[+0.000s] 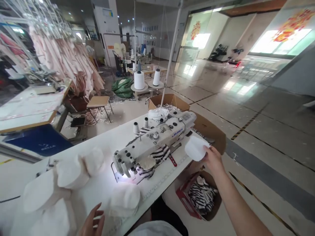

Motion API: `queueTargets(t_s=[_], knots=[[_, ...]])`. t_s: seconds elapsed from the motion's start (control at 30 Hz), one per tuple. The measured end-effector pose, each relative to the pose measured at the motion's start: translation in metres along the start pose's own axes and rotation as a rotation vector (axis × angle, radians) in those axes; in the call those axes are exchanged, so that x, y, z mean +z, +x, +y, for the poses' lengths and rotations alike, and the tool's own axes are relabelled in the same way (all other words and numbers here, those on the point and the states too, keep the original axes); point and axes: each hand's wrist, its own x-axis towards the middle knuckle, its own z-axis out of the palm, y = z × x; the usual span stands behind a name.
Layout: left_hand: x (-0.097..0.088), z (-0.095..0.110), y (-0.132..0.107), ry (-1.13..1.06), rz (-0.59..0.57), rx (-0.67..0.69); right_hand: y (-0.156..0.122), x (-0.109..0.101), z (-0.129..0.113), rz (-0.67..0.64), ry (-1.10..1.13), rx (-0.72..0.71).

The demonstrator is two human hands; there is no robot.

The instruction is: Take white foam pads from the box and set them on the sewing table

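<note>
My right hand (213, 156) grips a white fabric piece (195, 148) by its edge, over the right end of the table. Near the front edge my left hand (93, 221) is empty, its fingers apart. Just beyond it lies another white fabric piece (125, 199). Several stacks of white fabric pieces (72, 172) cover the table's left side. A white sewing machine (157, 141) stands in the middle with its lamp lit. Zebra-striped fabric (160, 152) lies against the machine, with a small red-handled tool (173, 160) beside it.
Below the table's right edge, a red box (184, 196) holds zebra-striped pieces. Cardboard boxes (172, 99) stand behind the machine. Small thread cones (136, 127) sit on the table, larger thread spools (139, 80) on a stand. A thin pole (171, 52) rises behind the machine.
</note>
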Motion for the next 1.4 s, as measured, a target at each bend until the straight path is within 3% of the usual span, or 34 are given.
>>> queueTargets(t_s=[0.1,0.2,0.27,0.4,0.47,0.57,0.7,0.87,1.03,1.23,1.4], knots=[[-0.002,0.009,-0.009,-0.015,0.05,-0.04,0.002,0.014,0.017,-0.011,-0.12,-0.019],[-0.001,0.01,-0.017,-0.139,0.061,-0.167,-0.03,0.033,0.039,-0.148,-0.275,-0.084],[0.001,0.009,-0.021,-0.274,0.037,-0.309,-0.069,0.054,0.05,-0.349,-0.358,-0.14],[0.009,0.007,-0.021,-0.49,0.005,-0.522,-0.167,0.114,0.056,-0.905,-0.362,-0.356],[0.013,0.007,-0.019,-0.589,-0.026,-0.631,-0.207,0.147,0.054,-1.083,-0.333,-0.486],[0.014,0.012,-0.019,-0.731,-0.079,-0.751,-0.242,0.192,0.057,-1.148,-0.355,-0.584],[0.013,0.02,-0.022,-0.889,-0.119,-0.768,-0.25,0.228,0.078,-1.06,-0.477,-0.548],[0.025,0.024,-0.016,-0.963,-0.013,-0.661,-0.248,0.235,0.097,-1.1,-0.513,-0.416],[0.03,0.036,-0.013,-0.955,0.019,-0.459,-0.261,0.227,0.094,-1.222,-0.315,-0.246],[0.016,0.055,-0.023,-0.953,0.009,-0.092,-0.278,0.213,0.06,-1.271,-0.058,-0.177],[0.007,0.06,-0.025,-0.956,0.003,-0.011,-0.288,0.203,0.025,-1.281,0.0,-0.232]])
